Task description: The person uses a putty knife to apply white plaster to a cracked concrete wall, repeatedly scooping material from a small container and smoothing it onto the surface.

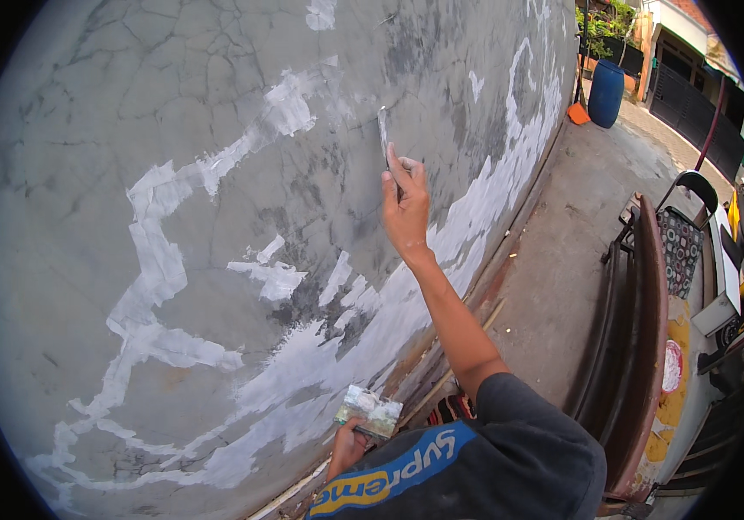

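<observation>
My right hand (406,204) is raised on an outstretched arm in front of a grey cracked wall (207,104). Its fingers are closed around a narrow putty knife (383,128), whose blade points up and lies close to or against the wall; I cannot tell if it touches. Low by my chest, my left hand (348,447) grips a small flat rectangular putty board (380,423) with white filler heaped on top. White filler patches (157,260) run over the wall's cracks, and a broad white band (363,334) covers its lower part.
Right of the wall lies concrete ground (554,234). A long dark bench (601,347) stands there beside a chair with a patterned seat (679,247). A white-smeared round container (672,366) sits beyond the bench. Farther off are a blue barrel (606,94) and an orange dustpan-like object (578,114).
</observation>
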Demonstrator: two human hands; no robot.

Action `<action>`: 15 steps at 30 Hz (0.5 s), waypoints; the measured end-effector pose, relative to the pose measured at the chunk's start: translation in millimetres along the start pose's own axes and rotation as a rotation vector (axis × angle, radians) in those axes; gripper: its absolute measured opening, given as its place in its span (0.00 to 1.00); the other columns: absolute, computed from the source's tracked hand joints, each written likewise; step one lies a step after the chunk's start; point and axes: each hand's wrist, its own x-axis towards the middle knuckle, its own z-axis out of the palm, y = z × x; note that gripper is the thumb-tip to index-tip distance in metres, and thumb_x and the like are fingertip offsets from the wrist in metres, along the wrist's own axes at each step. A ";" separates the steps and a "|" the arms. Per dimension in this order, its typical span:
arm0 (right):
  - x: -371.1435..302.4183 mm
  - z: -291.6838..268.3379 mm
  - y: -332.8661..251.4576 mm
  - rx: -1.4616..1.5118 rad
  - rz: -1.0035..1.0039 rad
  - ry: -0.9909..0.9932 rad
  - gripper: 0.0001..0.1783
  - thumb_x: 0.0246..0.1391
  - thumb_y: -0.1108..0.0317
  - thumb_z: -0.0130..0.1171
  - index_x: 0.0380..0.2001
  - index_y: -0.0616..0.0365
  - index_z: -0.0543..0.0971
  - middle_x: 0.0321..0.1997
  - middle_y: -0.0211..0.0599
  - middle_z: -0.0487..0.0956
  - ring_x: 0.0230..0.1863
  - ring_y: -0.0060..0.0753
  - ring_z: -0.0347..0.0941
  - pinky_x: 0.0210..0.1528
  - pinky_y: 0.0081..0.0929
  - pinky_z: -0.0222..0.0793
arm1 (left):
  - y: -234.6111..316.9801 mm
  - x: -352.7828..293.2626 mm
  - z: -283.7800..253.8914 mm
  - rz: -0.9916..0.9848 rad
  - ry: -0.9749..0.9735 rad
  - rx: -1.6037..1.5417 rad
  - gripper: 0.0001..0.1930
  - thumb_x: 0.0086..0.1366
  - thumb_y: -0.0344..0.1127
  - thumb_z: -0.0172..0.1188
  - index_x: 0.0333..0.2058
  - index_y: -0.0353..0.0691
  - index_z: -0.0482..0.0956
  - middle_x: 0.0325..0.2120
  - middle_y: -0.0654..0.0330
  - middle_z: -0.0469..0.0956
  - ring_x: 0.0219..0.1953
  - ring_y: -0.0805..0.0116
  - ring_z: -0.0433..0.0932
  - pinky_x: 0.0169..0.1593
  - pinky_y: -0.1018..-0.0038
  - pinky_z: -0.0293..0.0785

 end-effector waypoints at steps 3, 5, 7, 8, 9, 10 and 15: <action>-0.9 1.9 -2.0 -0.086 -0.080 0.027 0.24 0.61 0.76 0.52 0.62 0.54 0.72 0.44 0.37 0.67 0.36 0.26 0.66 0.39 0.23 0.67 | -1.7 7.2 4.9 -0.024 -0.040 -0.016 0.16 0.59 0.27 0.55 0.47 0.32 0.72 0.43 0.51 0.79 0.45 0.55 0.80 0.53 0.60 0.75; -6.9 2.6 -5.7 -0.091 -0.107 0.014 0.25 0.60 0.78 0.53 0.61 0.54 0.72 0.43 0.38 0.67 0.36 0.27 0.66 0.39 0.24 0.68 | -1.2 8.8 10.2 -0.035 -0.046 -0.011 0.18 0.59 0.27 0.55 0.49 0.31 0.71 0.43 0.51 0.79 0.45 0.55 0.79 0.53 0.60 0.75; -18.0 2.1 -14.5 -0.065 -0.116 -0.037 0.27 0.58 0.80 0.53 0.62 0.55 0.71 0.42 0.42 0.66 0.37 0.34 0.68 0.40 0.28 0.68 | -0.9 9.6 14.0 -0.047 -0.033 0.009 0.20 0.58 0.27 0.55 0.50 0.31 0.71 0.44 0.51 0.79 0.45 0.55 0.79 0.53 0.61 0.75; -23.2 -3.7 -18.5 -0.074 -0.135 -0.078 0.27 0.58 0.81 0.53 0.61 0.55 0.72 0.43 0.42 0.66 0.37 0.35 0.68 0.40 0.28 0.68 | -2.0 10.5 15.0 -0.037 -0.043 0.037 0.22 0.58 0.28 0.54 0.53 0.31 0.69 0.47 0.51 0.77 0.48 0.55 0.78 0.55 0.60 0.73; -27.2 -11.8 -23.3 -0.084 -0.153 -0.118 0.27 0.57 0.81 0.53 0.61 0.55 0.72 0.43 0.43 0.66 0.37 0.35 0.68 0.39 0.28 0.68 | -2.6 12.3 16.0 -0.028 -0.053 0.067 0.24 0.59 0.29 0.54 0.55 0.31 0.67 0.50 0.51 0.75 0.51 0.54 0.76 0.57 0.58 0.71; -28.1 -20.8 -28.5 -0.093 -0.170 -0.158 0.26 0.57 0.81 0.52 0.60 0.55 0.73 0.43 0.43 0.65 0.37 0.35 0.69 0.39 0.29 0.68 | -3.0 13.9 18.0 -0.019 -0.064 0.096 0.26 0.59 0.29 0.53 0.58 0.32 0.66 0.53 0.50 0.74 0.54 0.53 0.74 0.59 0.57 0.69; 26.9 -81.1 -44.4 -0.306 -0.156 -0.196 0.24 0.57 0.79 0.52 0.57 0.53 0.76 0.37 0.46 0.70 0.33 0.39 0.69 0.38 0.31 0.68 | -1.7 15.7 33.6 -0.034 -0.101 0.085 0.22 0.59 0.28 0.54 0.53 0.31 0.68 0.48 0.51 0.76 0.49 0.56 0.77 0.55 0.60 0.73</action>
